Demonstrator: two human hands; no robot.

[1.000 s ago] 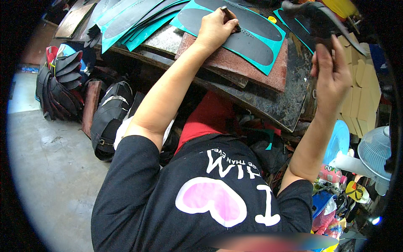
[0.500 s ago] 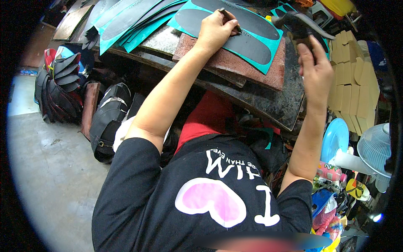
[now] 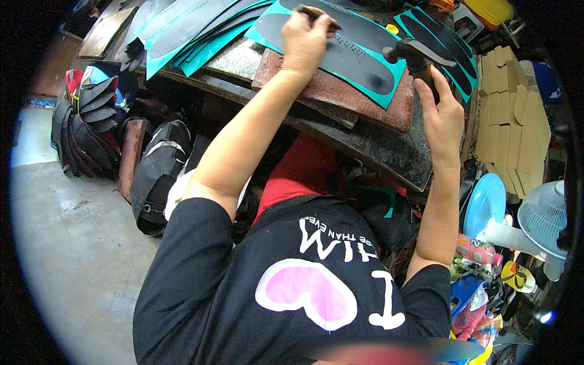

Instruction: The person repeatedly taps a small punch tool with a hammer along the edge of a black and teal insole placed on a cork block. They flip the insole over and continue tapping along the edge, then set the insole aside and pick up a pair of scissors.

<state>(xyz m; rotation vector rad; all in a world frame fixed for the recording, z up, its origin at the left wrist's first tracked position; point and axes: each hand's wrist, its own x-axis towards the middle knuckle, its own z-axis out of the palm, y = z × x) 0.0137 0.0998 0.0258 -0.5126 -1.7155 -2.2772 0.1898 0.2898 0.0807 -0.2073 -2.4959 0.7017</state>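
Observation:
A teal sheet (image 3: 389, 94) with dark grey sole-shaped panels lies on a reddish stone slab (image 3: 340, 97) on the bench. Rows of small holes show in the panels. Over the sheet, my left hand (image 3: 304, 45) is closed around a thin, dark punch (image 3: 319, 16), which leans to one side. Whether its tip touches the panel I cannot tell. My right hand (image 3: 441, 112) grips a claw hammer (image 3: 417, 59) by its handle, the head above the sheet's right end.
More teal-and-black sheets (image 3: 201, 30) are stacked at the left of the bench, and another (image 3: 444, 48) lies at the far right. Flattened cardboard boxes (image 3: 505, 121), a white fan (image 3: 541, 213) and a blue round object (image 3: 486, 198) stand right of my right arm.
My left hand has shifted slightly left with the punch, which now lies flatter, uncovering holes in the panel. My right hand has brought the hammer lower and to the left.

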